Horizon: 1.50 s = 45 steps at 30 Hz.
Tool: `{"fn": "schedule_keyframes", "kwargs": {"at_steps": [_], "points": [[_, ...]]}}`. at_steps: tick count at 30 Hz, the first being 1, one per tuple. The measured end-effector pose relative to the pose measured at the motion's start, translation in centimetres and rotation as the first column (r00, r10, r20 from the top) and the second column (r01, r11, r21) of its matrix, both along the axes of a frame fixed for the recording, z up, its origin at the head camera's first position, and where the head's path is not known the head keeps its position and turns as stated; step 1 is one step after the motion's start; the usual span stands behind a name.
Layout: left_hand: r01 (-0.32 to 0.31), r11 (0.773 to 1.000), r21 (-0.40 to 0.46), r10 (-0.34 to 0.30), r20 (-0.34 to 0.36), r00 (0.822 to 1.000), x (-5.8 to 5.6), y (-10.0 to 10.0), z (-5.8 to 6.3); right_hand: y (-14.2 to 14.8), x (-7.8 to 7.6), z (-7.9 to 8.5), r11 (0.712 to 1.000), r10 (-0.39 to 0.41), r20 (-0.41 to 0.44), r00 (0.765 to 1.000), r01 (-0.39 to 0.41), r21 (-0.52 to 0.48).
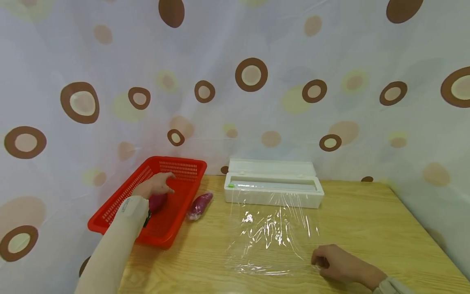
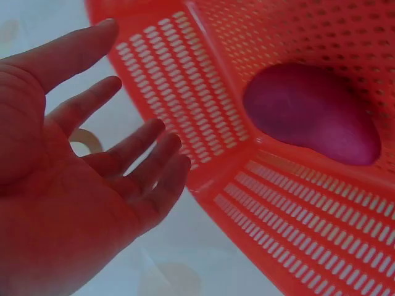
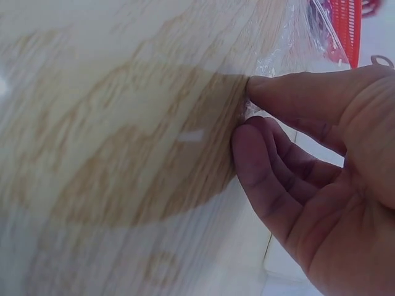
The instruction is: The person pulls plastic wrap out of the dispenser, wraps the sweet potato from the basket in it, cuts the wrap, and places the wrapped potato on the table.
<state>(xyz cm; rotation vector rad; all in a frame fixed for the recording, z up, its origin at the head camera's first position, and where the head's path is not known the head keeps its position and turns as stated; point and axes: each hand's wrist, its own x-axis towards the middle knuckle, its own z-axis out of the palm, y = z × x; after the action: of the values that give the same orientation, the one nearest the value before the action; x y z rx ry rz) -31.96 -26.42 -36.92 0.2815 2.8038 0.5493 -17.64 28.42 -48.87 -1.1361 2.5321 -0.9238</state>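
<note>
My left hand (image 1: 156, 184) reaches over the red basket (image 1: 170, 241), its fingers spread and holding nothing. Beneath it, a purple sweet potato (image 2: 311, 114) lies on the basket floor, partly hidden by the wrist in the head view. Down at the front right, my right hand (image 1: 341, 263) pinches the near corner of a sheet of plastic wrap (image 1: 269, 232) between thumb and fingertips, low at the tabletop. That clear, wrinkled sheet stretches from a white wrap dispenser (image 1: 273, 199) toward me. Its lid stands raised, and a green slider (image 1: 231, 185) sits at its left end.
Another purple sweet potato (image 1: 200, 205), wrapped in film, rests on the wooden table (image 1: 367, 220) between basket and dispenser. Behind everything hangs a white curtain (image 1: 279, 110) with brown circles, which also lines both sides.
</note>
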Motion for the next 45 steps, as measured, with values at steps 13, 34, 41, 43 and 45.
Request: {"fn": "schedule_keyframes", "kwargs": {"at_steps": [13,34,41,43,45], "points": [[-0.233,0.972,-0.03,0.234,0.231,0.945,-0.6,-2.1,-2.4,0.2,-0.1,-0.2,0.999,-0.011,0.091,0.996,0.014,-0.036],[-0.335,0.937,0.096,0.28,0.369,0.886,-0.5,-3.7,-4.6,0.5,-0.2,-0.3,0.998,0.004,0.039,0.999,-0.002,-0.057],[-0.219,0.969,0.113,0.197,0.179,0.964,-0.5,-2.9,-3.0,0.5,-0.3,-0.3,0.999,0.014,0.087,0.996,-0.009,-0.052],[-0.212,0.97,0.118,0.199,0.114,0.973,-0.4,-2.4,-2.2,0.4,-0.3,-0.3,0.998,0.019,0.081,0.997,-0.015,-0.055],[-0.214,0.968,0.128,0.208,0.058,0.977,-0.2,-1.9,-1.2,0.4,-0.4,-0.3,0.998,0.026,0.068,0.997,-0.022,-0.053]]}}
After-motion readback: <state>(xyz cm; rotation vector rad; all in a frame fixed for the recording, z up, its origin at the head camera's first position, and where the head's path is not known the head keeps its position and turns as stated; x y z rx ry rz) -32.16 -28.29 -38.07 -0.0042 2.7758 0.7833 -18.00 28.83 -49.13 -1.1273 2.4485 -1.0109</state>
